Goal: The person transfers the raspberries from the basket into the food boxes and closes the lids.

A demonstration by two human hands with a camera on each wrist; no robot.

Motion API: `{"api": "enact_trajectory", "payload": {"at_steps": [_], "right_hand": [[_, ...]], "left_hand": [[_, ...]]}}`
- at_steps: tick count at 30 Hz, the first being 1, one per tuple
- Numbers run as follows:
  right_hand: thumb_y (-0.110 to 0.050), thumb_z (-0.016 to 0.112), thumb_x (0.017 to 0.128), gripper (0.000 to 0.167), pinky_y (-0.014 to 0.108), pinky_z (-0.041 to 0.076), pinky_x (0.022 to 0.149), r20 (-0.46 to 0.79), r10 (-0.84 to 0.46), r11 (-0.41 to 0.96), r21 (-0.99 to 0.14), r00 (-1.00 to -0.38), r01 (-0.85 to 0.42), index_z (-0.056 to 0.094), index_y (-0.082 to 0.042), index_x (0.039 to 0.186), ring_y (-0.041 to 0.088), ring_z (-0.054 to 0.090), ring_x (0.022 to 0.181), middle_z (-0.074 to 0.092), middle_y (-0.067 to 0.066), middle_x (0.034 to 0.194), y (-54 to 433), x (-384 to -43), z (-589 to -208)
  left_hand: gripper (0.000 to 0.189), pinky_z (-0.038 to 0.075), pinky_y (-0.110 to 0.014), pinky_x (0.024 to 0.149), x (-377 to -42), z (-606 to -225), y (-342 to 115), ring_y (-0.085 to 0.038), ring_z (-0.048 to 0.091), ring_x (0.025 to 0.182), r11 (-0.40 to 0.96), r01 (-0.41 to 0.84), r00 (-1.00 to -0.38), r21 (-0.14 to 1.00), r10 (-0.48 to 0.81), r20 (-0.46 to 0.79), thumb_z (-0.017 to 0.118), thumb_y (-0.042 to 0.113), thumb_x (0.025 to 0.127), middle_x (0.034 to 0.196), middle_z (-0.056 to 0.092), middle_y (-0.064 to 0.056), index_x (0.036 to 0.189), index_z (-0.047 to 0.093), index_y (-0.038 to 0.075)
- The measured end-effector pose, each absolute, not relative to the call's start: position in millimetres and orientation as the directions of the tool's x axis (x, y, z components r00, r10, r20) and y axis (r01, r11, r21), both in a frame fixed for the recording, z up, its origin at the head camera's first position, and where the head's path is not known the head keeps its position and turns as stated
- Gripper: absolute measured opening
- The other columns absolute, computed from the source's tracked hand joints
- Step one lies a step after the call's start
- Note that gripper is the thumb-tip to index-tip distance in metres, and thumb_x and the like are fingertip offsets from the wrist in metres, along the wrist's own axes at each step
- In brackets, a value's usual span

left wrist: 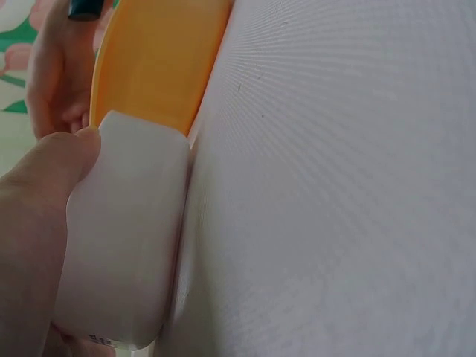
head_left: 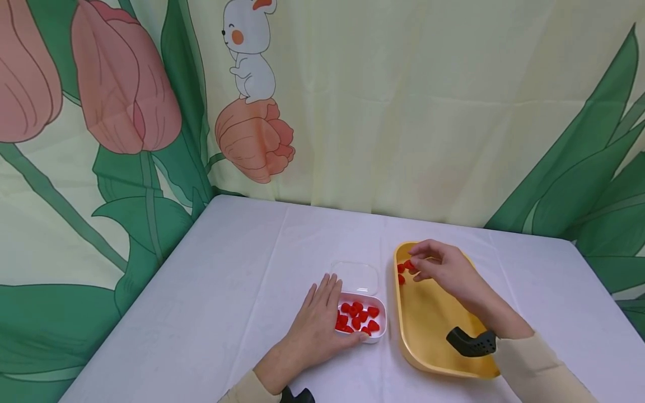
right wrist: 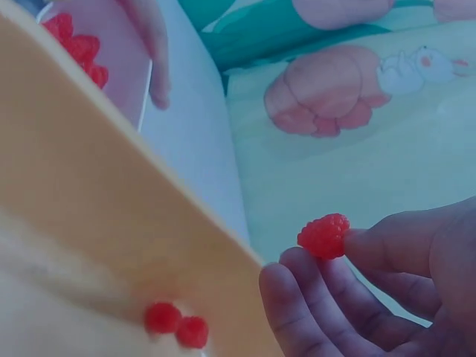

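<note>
My right hand (head_left: 445,271) is over the far left part of a yellow tray (head_left: 428,330). Between thumb and fingers it pinches a red raspberry (right wrist: 324,236), seen plainly in the right wrist view. Two more raspberries (right wrist: 162,317) lie in the tray below, by its left wall. Left of the tray stands a small white box (head_left: 380,331) with several raspberries (head_left: 356,323) in it. My left hand (head_left: 317,319) holds this box, fingers along its left side and thumb (left wrist: 78,152) at the near rim. The box's plain outer side fills much of the left wrist view.
A clear plastic lid (head_left: 355,278) lies just behind the white box. White cloth covers the table (head_left: 201,313). A curtain (head_left: 403,112) printed with tulips and a rabbit hangs behind the table's far edge.
</note>
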State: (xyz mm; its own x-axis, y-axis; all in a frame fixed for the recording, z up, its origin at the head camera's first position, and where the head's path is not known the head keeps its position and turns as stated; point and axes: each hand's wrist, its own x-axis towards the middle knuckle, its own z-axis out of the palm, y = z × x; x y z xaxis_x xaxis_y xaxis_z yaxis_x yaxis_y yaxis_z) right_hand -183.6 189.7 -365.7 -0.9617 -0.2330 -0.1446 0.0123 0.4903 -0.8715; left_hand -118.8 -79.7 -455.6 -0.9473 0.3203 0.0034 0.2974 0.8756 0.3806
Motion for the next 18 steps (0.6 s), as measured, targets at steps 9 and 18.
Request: {"api": "enact_trajectory", "payload": {"at_steps": [9, 18], "right_hand": [[-0.021, 0.062, 0.098, 0.035, 0.035, 0.06, 0.085, -0.145, -0.302, 0.463, -0.886, -0.942, -0.012, 0.057, -0.001, 0.126, 0.028, 0.07, 0.095, 0.067, 0.018, 0.114, 173, -174, -357], [-0.016, 0.062, 0.097, 0.027, 0.037, 0.061, 0.083, -0.165, -0.41, 0.452, -0.891, -0.897, -0.043, 0.059, -0.002, 0.121, 0.03, 0.07, 0.091, 0.067, 0.015, 0.108, 152, -167, -358]], "left_hand": [[0.11, 0.023, -0.053, 0.123, -119, -455, -80, -0.028, 0.019, 0.153, 0.863, 0.308, -0.944, 0.399, 0.33, 0.015, 0.068, 0.07, 0.074, 0.164, 0.027, -0.008, 0.156, 0.026, 0.011], [0.11, 0.022, -0.053, 0.123, -119, -454, -80, -0.028, 0.019, 0.153, 0.86, 0.312, -0.943, 0.404, 0.333, 0.019, 0.069, 0.069, 0.074, 0.164, 0.027, -0.008, 0.156, 0.026, 0.011]]}}
